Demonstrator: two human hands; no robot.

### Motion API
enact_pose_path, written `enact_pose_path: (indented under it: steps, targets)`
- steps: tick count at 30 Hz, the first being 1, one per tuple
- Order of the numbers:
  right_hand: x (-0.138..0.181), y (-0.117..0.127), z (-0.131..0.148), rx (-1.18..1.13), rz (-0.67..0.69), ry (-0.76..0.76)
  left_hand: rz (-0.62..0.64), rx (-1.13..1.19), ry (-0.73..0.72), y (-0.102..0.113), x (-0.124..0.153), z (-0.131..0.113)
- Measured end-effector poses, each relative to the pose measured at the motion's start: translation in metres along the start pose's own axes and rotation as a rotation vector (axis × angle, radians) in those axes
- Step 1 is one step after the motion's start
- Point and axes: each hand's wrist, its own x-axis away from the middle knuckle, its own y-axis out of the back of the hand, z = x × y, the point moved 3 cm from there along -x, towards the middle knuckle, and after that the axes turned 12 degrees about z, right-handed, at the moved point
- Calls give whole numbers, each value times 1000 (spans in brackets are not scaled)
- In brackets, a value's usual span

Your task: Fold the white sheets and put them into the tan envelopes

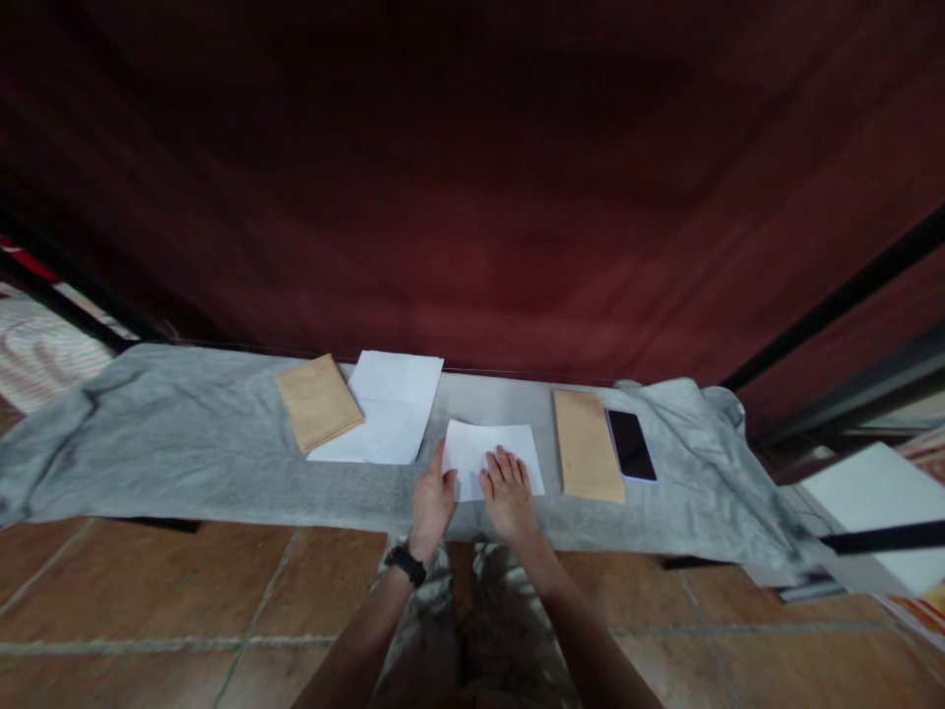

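A small white sheet of paper (pixel 472 445), which looks folded, lies in front of me on a grey cloth. My left hand (pixel 433 497) grips its left edge, thumb on top and fingers at the side. Flat on the sheet's right half rests my right hand (pixel 509 492), fingers stretched out. Larger white sheets (pixel 395 404) lie to the left, partly under a stack of brown envelopes (pixel 317 402). On the right is a long brown envelope (pixel 589 443), alone or stacked; I cannot tell which.
A phone (pixel 631 445) with a dark screen lies beside the right envelope. The grey cloth (pixel 199 433) covers a long narrow surface. Behind it hangs a dark red curtain (pixel 472 246). Black bars (pixel 842 295) slant at both sides, and a white panel (pixel 878 492) stands at the right.
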Motion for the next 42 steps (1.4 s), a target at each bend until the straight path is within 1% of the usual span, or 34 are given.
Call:
enact_pose_path:
  steps: [2,6,9,11,14,17,19,21,22,23,25,26,29,32,36,39,42]
  targets:
    - [-3,3,-3,-1,-3,-2,27,-17,-19,1,-4,2]
    - [-14,7,-9,4,-37,-8,150,-53,-27,6,-16,5]
    - [-23,6,-10,17,-28,-20,229,-63,-45,9,-23,7]
    - [-28,4,-9,24,-7,-31,240,-59,-65,9,-27,9]
    - [-31,0,-7,40,20,-38,196,-68,-84,9,-26,13]
    - [-31,-3,-6,56,28,-48,119,-150,-85,7,-15,10]
    - [-31,-3,-5,62,40,-59,6,-245,-109,7,-5,-1]
    - [-30,-3,-4,67,66,-62,-118,-331,-168,5,2,-17]
    - [-30,-2,-5,72,82,-60,-153,-352,-209,2,3,-25]
    - [-30,-2,-5,78,101,-56,-156,-347,-263,-4,1,-34]
    - [-29,-1,-6,91,141,-40,-74,-319,-369,-19,-8,-48]
    - [-29,-1,-6,96,161,-30,-23,-312,-393,-28,-14,-52]
    - [-27,-2,-8,94,182,-18,93,-336,-350,-47,-29,-53]
    - [-26,-2,-8,75,145,-6,141,-390,-309,-51,-34,-45]
    - [-27,-2,-8,60,73,8,126,-451,-253,-42,-32,-35]
    - [-26,-3,-11,55,1,-21,99,-461,-205,-37,-32,-29]
    - [-22,-4,-16,52,-60,-65,42,-436,-172,-32,-33,-24]
